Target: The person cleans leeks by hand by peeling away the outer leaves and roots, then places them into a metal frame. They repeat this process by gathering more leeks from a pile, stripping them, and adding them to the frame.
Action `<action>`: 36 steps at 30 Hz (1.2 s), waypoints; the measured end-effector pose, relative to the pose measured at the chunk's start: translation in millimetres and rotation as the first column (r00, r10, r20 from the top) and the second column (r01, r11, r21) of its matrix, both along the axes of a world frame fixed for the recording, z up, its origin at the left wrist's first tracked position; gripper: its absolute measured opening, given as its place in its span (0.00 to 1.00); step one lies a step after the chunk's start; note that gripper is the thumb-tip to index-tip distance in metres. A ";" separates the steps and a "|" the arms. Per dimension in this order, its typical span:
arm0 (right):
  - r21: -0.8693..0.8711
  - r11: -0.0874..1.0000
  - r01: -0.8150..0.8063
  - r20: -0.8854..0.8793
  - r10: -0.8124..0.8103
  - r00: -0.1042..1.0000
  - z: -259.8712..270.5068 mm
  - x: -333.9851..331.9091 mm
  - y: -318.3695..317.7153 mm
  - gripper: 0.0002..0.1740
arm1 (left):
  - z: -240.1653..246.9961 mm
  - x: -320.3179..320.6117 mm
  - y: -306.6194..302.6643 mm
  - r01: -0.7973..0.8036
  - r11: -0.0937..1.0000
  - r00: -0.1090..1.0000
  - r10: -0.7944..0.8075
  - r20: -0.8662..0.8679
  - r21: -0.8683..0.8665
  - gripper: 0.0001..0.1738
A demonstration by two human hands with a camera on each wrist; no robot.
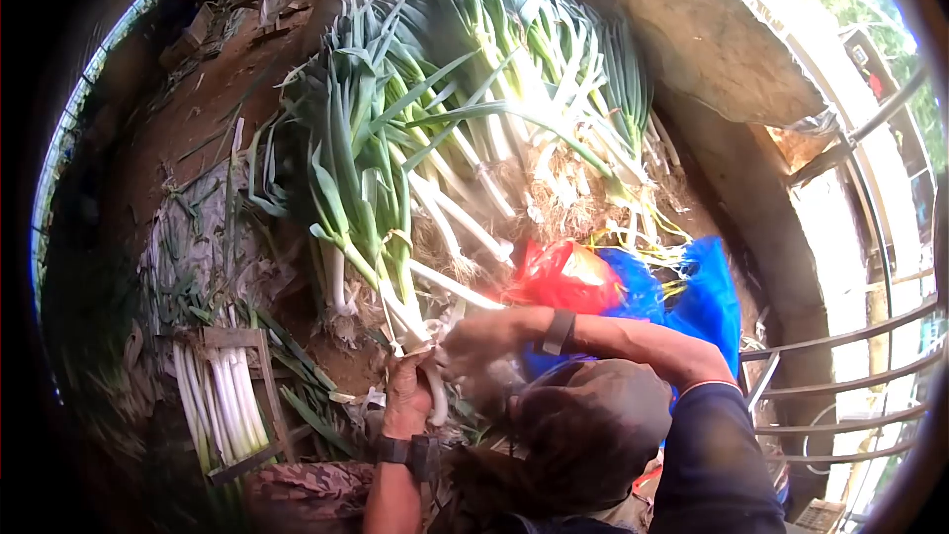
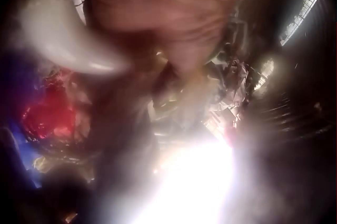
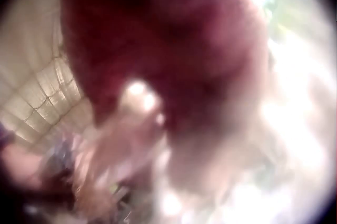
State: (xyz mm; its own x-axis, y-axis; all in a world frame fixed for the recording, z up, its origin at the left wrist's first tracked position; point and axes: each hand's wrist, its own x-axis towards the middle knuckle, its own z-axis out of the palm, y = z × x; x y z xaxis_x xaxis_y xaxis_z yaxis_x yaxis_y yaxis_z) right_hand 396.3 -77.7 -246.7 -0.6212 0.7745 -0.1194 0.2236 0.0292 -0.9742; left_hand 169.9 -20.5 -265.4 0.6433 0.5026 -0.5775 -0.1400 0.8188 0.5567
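Note:
In the head view, my left hand (image 1: 405, 398) grips leeks (image 1: 400, 316) by their white stems, in front of the crouched body. Their green leaves point away from me. A curved white stem (image 1: 437, 398) hangs beside the palm; in the left wrist view a pale stem (image 2: 58, 34) curves next to the hand (image 2: 163, 19). My right hand (image 1: 479, 344), blurred, is right at the stems, across from the left hand. Blur in the right wrist view hides what the fingers of the right hand (image 3: 174, 50) hold.
A big heap of leeks (image 1: 494, 49) with roots lies ahead. Trimmed white leeks (image 1: 232, 396) fill a wooden frame (image 1: 269, 386) at left. Red plastic (image 1: 568, 275) and blue plastic bags (image 1: 707, 287) lie to the right, near metal bars (image 1: 850, 346) and a wall (image 1: 736, 168).

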 end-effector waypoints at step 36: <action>0.020 0.021 1.000 0.084 -0.996 0.019 81.9 240.0 83.5 0.18 | 73.3 -63.0 -38.1 0.024 1.000 0.962 -0.026 -0.272 -0.009 0.13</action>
